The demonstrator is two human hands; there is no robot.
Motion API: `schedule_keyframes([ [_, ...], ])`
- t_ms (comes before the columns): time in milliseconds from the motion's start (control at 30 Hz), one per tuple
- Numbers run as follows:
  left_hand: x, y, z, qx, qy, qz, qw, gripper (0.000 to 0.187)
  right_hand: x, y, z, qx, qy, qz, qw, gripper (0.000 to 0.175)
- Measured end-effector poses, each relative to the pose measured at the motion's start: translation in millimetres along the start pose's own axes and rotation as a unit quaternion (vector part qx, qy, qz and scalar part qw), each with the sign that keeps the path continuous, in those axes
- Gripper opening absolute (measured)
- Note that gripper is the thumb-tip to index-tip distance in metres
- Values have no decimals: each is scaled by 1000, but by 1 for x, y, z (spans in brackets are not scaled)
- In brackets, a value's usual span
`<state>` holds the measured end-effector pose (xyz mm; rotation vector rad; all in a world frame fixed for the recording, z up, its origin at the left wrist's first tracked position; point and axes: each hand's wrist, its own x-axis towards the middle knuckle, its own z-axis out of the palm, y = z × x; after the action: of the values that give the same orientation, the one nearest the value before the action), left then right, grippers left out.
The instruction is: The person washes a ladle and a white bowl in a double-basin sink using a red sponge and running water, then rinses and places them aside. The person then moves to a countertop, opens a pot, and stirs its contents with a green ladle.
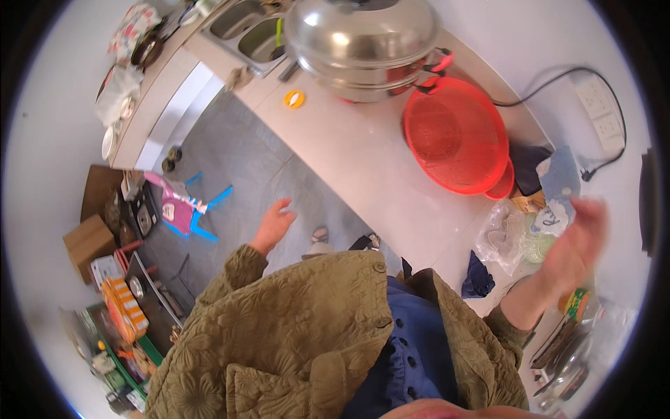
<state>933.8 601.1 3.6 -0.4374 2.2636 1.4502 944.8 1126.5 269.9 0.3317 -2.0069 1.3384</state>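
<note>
My left hand [275, 225] is held out above the grey floor, left of the counter edge. Its thumb and fingers are a little apart and hold nothing. Blurred by motion, my right hand [573, 249] is over the right end of the counter [335, 141], with no held thing visible. Nearest to it are a light-blue cloth with a white patch [560, 175], a pale green ball-like item [536, 246] and a clear plastic bag [505, 230]. A dark blue cloth [477, 277] lies left of that wrist. Contact with any of these cannot be judged.
A large lidded steel steamer [361, 47] stands by red plastic baskets [455, 141]. Beyond are a double sink [256, 36] and a yellow tape roll [294, 99]. A black cable [555, 78] runs along the wall. A blue child's chair [196, 222] stands on the floor.
</note>
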Motion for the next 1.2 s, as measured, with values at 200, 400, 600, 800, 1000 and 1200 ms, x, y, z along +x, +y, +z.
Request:
schedule_keyframes([
  [200, -9, -9, -21, -63, -36, -17, 997, 48, 56, -166, 125, 486, -467, -301, 674, 6],
  [400, -32, -71, -86, -91, 17, -65, 994, 46, 32, -220, 190, 464, -345, -395, 714, 15],
  [600, -42, -108, -133, -139, 52, -98, 984, 45, 23, -257, 232, 429, -314, -406, 743, 16],
  [800, -28, -112, -148, -133, 25, -107, 985, 44, 23, -273, 267, 408, -270, -451, 747, 14],
  [1000, 2, -98, -153, -113, -4, -96, 989, 44, 21, -265, 271, 389, -290, -450, 750, 13],
  [1200, 31, -91, -134, -68, -15, -55, 996, 43, 30, -244, 261, 416, -249, -427, 763, 14],
])
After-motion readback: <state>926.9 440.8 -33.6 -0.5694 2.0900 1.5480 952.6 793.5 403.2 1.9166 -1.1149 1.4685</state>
